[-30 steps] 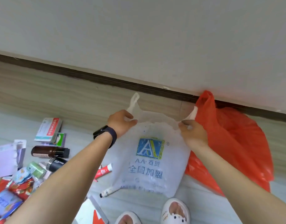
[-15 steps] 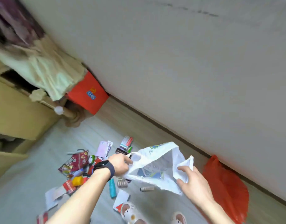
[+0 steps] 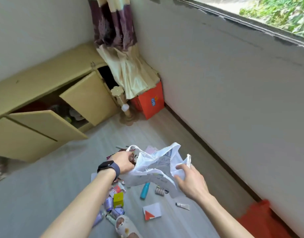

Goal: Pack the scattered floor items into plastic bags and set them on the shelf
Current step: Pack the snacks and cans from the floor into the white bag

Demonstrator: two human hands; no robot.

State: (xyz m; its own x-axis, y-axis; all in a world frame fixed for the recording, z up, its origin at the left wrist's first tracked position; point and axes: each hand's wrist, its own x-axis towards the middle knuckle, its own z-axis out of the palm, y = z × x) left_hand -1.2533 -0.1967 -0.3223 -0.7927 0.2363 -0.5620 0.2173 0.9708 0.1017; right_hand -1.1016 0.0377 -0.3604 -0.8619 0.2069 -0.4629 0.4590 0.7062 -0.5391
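Holding one bag (image 3: 158,159) in two hands (image 3: 124,161) (image 3: 190,183).

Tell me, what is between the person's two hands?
In the head view, a white plastic bag hangs between the left hand and right hand, each gripping an edge.

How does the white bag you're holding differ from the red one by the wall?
The white bag is held off the floor, with the left hand and the right hand gripping its two sides; the red bag lies on the floor untouched. The white bag's mouth is pulled open; the red bag's mouth is not visible. The white bag carries print; the red bag shows none here. Both look like thin plastic.
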